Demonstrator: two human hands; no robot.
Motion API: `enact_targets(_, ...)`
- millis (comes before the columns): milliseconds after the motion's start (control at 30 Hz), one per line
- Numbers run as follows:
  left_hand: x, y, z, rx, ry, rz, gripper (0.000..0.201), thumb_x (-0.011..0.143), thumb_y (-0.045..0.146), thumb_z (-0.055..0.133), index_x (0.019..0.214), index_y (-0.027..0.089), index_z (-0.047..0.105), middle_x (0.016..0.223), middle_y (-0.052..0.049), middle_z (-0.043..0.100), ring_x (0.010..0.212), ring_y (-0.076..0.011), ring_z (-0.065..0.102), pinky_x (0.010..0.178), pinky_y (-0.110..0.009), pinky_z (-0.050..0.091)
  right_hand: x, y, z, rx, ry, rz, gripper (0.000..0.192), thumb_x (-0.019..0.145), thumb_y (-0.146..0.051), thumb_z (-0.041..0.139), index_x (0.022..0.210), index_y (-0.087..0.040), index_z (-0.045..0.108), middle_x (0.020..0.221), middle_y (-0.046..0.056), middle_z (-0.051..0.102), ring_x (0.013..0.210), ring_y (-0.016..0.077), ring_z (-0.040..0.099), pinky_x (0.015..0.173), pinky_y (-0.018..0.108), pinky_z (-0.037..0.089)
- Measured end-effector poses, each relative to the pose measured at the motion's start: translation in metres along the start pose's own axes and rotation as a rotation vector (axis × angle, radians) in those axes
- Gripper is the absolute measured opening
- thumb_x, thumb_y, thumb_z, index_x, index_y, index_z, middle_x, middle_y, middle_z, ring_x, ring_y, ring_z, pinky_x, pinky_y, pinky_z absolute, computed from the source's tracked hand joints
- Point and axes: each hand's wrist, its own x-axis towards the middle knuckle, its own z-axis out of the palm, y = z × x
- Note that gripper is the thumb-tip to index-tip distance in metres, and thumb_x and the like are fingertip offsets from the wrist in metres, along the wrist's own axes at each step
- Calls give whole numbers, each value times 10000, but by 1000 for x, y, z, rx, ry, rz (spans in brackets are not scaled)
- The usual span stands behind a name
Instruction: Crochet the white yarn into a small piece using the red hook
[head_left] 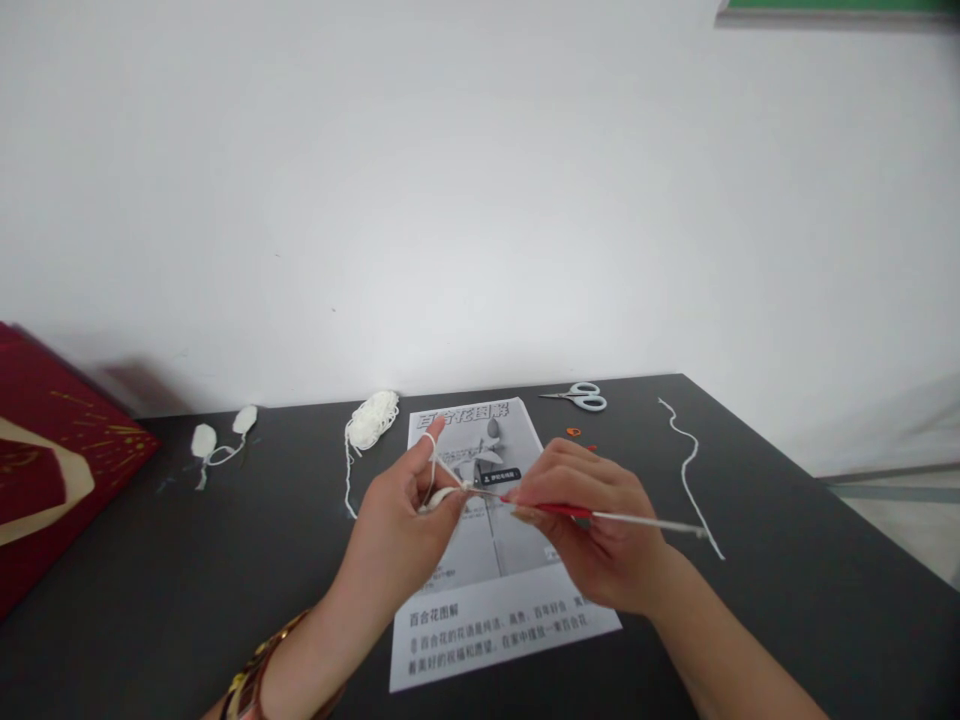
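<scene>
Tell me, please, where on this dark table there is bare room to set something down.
Bare patches: the near left of the table, between the red box and the left hand; and the near right, beyond the loose yarn strand. It is crowded in the middle, where both hands, the right hand holding the crochet hook, work over the instruction sheet, with yarn ball and scissors behind.

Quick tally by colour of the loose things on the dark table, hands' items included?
White: 5 - yarn ball, two crocheted petals, loose yarn strand, small crochet piece in left hand
Red: 2 - crochet hook in right hand, box
Pale blue: 1 - scissors
Grey printed: 1 - instruction sheet
Total: 9
</scene>
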Motion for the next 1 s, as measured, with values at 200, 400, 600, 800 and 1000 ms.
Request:
enact_targets(200, 8, -7, -1, -83, 32, -64, 784, 719, 204, 669, 1414, 84, 327, 663, 14, 640, 573, -151, 570, 562, -271, 450, -7, 2, 19, -215, -32, -296, 254, 762, -18, 529, 991, -107, 591, 758, 102, 673, 655, 182, 556, 591, 310, 490)
enact_targets(400, 10, -6, 0, -169, 124, -40, 781, 712, 212, 706, 1408, 136, 361, 674, 16, 674, 577, -123, 579, 567, -241, 447, -12, 3, 27, -366, 18, -396, 220, 816, -74, 475, 994, -78, 605, 736, 124, 692, 691, 215, 625, 583, 323, 530)
enact_targets(600, 4, -1, 3, -245, 215, -4, 809, 666, 246, 766, 1385, 149, 409, 655, 19, 683, 549, -123, 586, 522, -224, 452, -11, 6, 31, -146, 185, -186, 253, 788, -27, 532, 997, -141, 618, 796, 101, 707, 691, 187, 635, 604, 310, 538)
enact_targets(800, 3, -12, 4, -161, 193, 83, 795, 728, 259, 720, 1423, 161, 346, 692, 25, 642, 609, -129, 590, 589, -242, 476, -6, 6, 31, 128, 350, 337, 83, 842, -150, 600, 805, -195, 659, 675, 23, 673, 605, 145, 638, 540, 242, 510)
enact_targets(1000, 7, -9, 0, -184, 212, 91, 778, 707, 218, 729, 1404, 168, 386, 677, 35, 652, 612, -119, 591, 588, -215, 460, -12, 16, 31, -53, 145, -184, 346, 760, 4, 557, 1043, -180, 633, 849, 91, 708, 748, 183, 632, 641, 314, 538)
